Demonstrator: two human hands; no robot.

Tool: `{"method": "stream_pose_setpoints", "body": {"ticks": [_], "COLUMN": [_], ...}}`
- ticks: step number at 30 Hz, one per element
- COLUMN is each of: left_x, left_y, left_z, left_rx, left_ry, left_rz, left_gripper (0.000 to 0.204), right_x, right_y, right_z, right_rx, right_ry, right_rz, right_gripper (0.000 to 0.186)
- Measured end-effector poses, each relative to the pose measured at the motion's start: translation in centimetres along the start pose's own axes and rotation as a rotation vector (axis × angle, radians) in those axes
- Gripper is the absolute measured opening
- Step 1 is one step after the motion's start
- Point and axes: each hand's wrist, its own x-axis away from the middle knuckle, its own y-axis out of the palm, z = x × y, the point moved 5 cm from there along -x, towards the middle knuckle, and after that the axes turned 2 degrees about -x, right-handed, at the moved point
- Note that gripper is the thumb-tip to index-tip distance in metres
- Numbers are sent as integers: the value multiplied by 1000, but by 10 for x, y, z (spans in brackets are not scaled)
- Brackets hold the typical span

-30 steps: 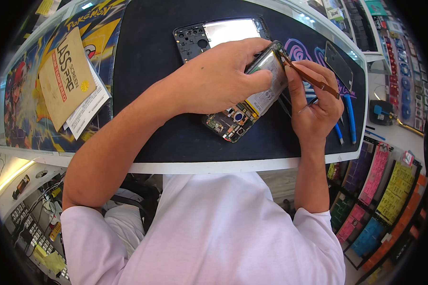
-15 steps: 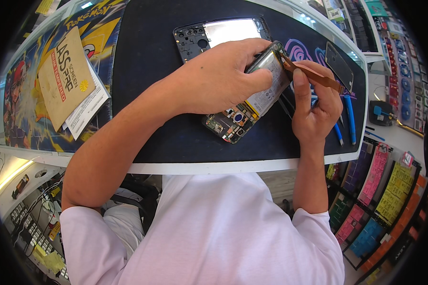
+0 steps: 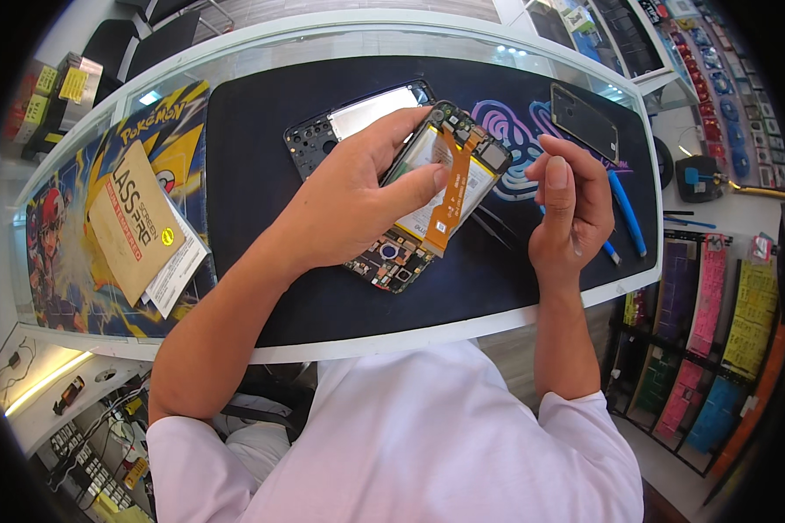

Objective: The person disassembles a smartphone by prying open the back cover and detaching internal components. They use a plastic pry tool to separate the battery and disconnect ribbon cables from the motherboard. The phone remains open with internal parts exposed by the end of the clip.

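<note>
My left hand (image 3: 358, 187) grips an opened smartphone (image 3: 488, 174) by its long side, thumb pressed over the battery. Its insides face up: a silver battery (image 3: 473, 193) in the middle and a bare circuit board with camera parts (image 3: 391, 261) at the near end. An orange flex cable (image 3: 449, 199) runs lengthwise across the battery. To the right of the phone, apart from it, my right hand (image 3: 571, 196) is raised with fingers loosely curled and nothing visible in them. Under and behind my left hand lies a black phone mid-frame (image 3: 301, 144), partly hidden.
On the dark mat (image 3: 253, 253) lie tweezers (image 3: 494, 228), a blue-handled tool (image 3: 628, 213) and a dark phone back cover (image 3: 584, 124). Further left, a brown card envelope (image 3: 135, 227) covers white papers on a colourful mat. A glass counter edge (image 3: 340, 44) runs along the back.
My right hand has let go of the orange flex cable and drawn back right. The cable now lies along the battery. The phone is turned flatter toward me, and the whole view has shifted.
</note>
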Motion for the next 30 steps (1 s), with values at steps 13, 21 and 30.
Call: {"method": "stream_pose_setpoints", "body": {"ticks": [13, 21, 30], "left_x": [-1, 1, 2], "left_y": [3, 4, 6], "left_z": [6, 6, 6], "left_rx": [83, 67, 2], "left_ry": [48, 59, 108], "left_rz": [0, -5, -26], "left_gripper": [62, 60, 58], "right_x": [-13, -19, -26], "right_y": [-21, -24, -29], "right_z": [9, 14, 24], "right_rx": [-361, -389, -776], "right_ry": [85, 222, 265], "right_rz": [65, 62, 131], "right_gripper": [69, 56, 35]}}
